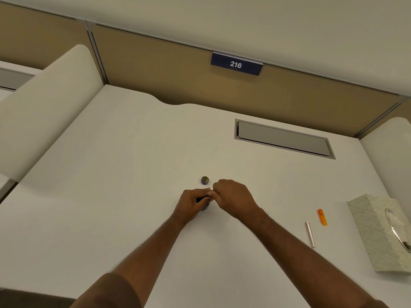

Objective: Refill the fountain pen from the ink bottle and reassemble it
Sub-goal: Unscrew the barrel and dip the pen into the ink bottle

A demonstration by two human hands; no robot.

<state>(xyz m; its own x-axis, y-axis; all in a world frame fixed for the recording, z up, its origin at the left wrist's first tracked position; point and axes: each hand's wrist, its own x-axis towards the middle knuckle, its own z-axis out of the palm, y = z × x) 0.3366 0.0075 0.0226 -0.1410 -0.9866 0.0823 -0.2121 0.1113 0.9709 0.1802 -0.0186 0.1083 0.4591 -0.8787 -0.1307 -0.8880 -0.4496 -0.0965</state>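
Both hands meet over the middle of the white tabletop. The left hand curls around a small dark ink bottle standing on the surface, mostly hidden by the fingers. The right hand has its fingertips bunched at the bottle's top; what they pinch is too small to tell. Just beyond the left hand sits a round metal cap. Well to the right of the right hand lie a silver pen barrel, an orange piece and a tissue box.
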